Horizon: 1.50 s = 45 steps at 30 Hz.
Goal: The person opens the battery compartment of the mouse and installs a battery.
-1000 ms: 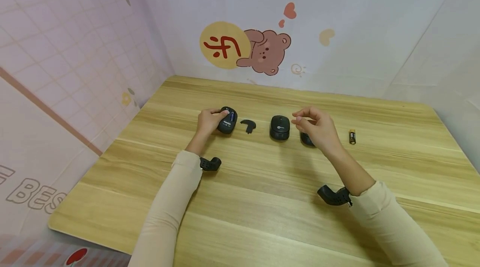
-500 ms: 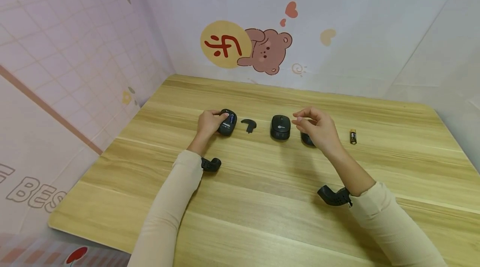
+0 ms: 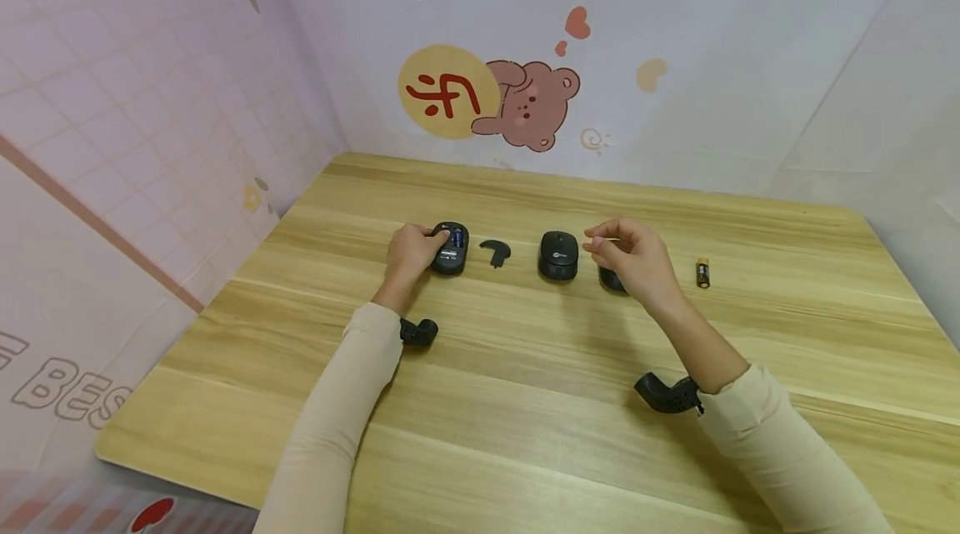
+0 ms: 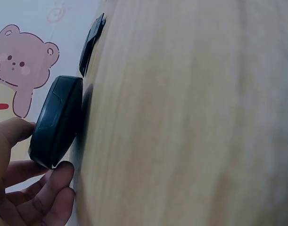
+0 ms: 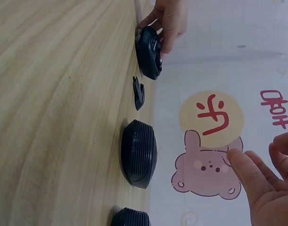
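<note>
My left hand [image 3: 411,255] grips a black computer mouse [image 3: 449,261] by its left side, thumb on top. Its underside faces up, and a blue battery [image 3: 459,237] shows in the uncovered battery slot. In the left wrist view the mouse [image 4: 56,120] is tilted, with fingers below one end. Just right of it lies the black battery cover [image 3: 497,251]. My right hand [image 3: 636,261] hovers above the table with fingers loosely bent and nothing between them. Below it a black mouse [image 3: 611,279] is partly hidden by the hand.
Another black mouse [image 3: 558,256] stands upright between the battery cover and my right hand. On the right lies a single black and gold battery [image 3: 702,273]. The wooden table [image 3: 480,426] backs onto a wall [image 3: 712,126] with a bear print.
The mouse in my left hand has shifted slightly left and toward me, and its underside shows flatter to the head view. My right hand stays in place.
</note>
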Each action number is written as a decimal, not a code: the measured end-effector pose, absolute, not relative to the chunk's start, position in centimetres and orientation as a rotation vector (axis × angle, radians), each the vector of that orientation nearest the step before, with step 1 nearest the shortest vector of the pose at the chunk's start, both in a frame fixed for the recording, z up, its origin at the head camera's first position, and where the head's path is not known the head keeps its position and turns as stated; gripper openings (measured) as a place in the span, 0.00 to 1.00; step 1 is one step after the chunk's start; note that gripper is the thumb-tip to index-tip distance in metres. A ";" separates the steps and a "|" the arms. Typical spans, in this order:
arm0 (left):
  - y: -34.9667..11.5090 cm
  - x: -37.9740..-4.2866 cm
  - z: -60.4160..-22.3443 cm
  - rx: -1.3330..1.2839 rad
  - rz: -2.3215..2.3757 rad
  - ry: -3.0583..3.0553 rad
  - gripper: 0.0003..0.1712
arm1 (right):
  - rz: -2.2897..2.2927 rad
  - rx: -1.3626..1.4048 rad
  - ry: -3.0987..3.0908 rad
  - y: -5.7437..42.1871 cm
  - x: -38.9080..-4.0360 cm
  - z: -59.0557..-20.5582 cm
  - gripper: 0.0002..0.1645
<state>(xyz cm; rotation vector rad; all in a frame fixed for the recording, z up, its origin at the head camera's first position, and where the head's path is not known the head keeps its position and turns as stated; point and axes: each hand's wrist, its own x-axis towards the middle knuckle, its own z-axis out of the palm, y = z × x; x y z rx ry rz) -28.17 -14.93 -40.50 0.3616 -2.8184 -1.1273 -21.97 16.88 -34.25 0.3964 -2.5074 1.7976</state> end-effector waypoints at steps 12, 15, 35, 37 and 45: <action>-15.1 -28.4 -40.8 0.335 -1.121 -2.805 0.25 | 1.787 0.380 -2.512 17.1 -22.1 -34.3 0.13; -15.2 -28.4 -40.9 0.346 -1.122 -2.815 0.25 | 1.795 0.380 -2.508 17.0 -22.1 -34.4 0.13; -13.0 -28.0 -38.4 0.134 -0.633 -2.758 0.29 | 0.720 0.690 -2.754 17.5 -25.4 -37.0 0.20; -11.9 -28.1 -38.2 0.025 -0.598 -2.756 0.29 | 0.594 0.756 -2.792 17.2 -25.9 -37.1 0.25; -6.3 -28.0 -38.6 -0.518 -0.638 -2.905 0.34 | 0.505 0.811 -3.068 15.5 -27.2 -37.6 0.42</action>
